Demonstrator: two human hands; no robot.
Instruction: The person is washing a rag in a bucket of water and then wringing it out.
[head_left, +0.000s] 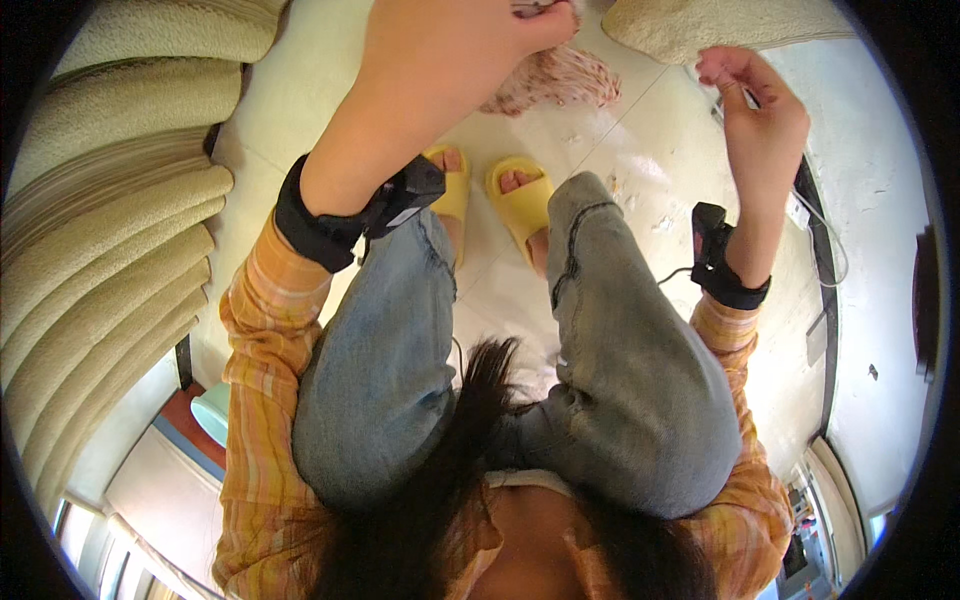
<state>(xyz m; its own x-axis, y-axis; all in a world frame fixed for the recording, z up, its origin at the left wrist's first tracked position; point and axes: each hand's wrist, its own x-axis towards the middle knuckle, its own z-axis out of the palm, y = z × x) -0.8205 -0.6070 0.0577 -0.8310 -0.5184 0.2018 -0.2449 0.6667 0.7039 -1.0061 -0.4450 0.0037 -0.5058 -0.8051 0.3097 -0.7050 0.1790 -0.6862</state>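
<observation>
My left hand (450, 45) reaches to the top edge of the view, where its fingers are partly cut off. Its thumb bends around something grey and pale, too little of which shows to name. Just below that thumb, a shaggy, speckled pinkish-white fabric-like thing (559, 81) lies over the floor; part of it is hidden behind the hand. On the other side, my right hand (765, 124) is raised with curled fingers, the thumb near the fingertips. Nothing plain shows in its grasp, though something small could be hidden.
Pale floor tiles (637, 135) carry small scraps. Yellow slippers (517, 195) are on my feet between my jeans-clad legs. Beige folded fabric (112, 247) lines the left side, with more beige fabric (712, 30) at the top. A white cable (844, 255) runs along the right wall.
</observation>
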